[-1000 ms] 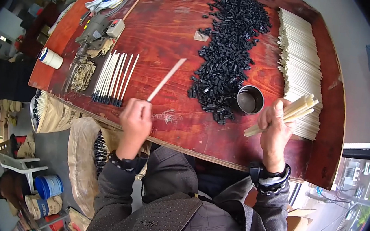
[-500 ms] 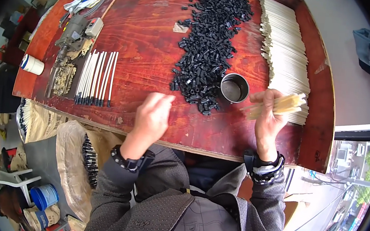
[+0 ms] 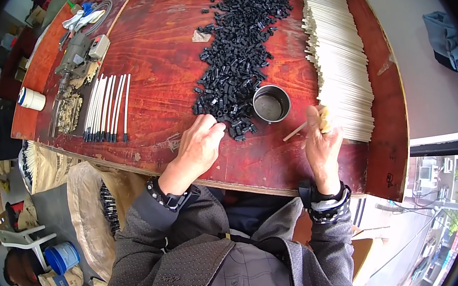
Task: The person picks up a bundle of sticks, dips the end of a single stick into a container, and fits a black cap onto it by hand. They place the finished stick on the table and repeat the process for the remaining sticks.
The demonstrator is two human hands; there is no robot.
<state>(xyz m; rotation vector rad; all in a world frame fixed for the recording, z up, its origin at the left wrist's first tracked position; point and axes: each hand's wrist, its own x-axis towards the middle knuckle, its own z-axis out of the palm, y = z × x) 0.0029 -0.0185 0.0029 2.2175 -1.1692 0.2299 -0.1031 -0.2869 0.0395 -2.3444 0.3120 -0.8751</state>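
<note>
My right hand (image 3: 323,147) is closed around a bundle of thin cream-coloured sticks (image 3: 325,121), seen nearly end-on above the fist. A single stick (image 3: 295,132) juts out to the left of the fingers. My left hand (image 3: 200,144) is closed, its fingertips pressed together at the near end of a long pile of small black plastic pieces (image 3: 238,54). Whatever it pinches is hidden. Between the hands, a little farther off, a round metal cup (image 3: 271,104) stands beside the pile.
Many cream sticks (image 3: 343,65) lie stacked along the table's raised right edge. To the left, several white sticks with black ends (image 3: 107,108) lie in a row beside a small motorised machine (image 3: 76,60). A white tub (image 3: 32,99) sits at the left edge.
My left hand has moved right, to the near end of the black pile. My right hand has turned, so the bundle no longer points out to the right. The whole view has shifted slightly.
</note>
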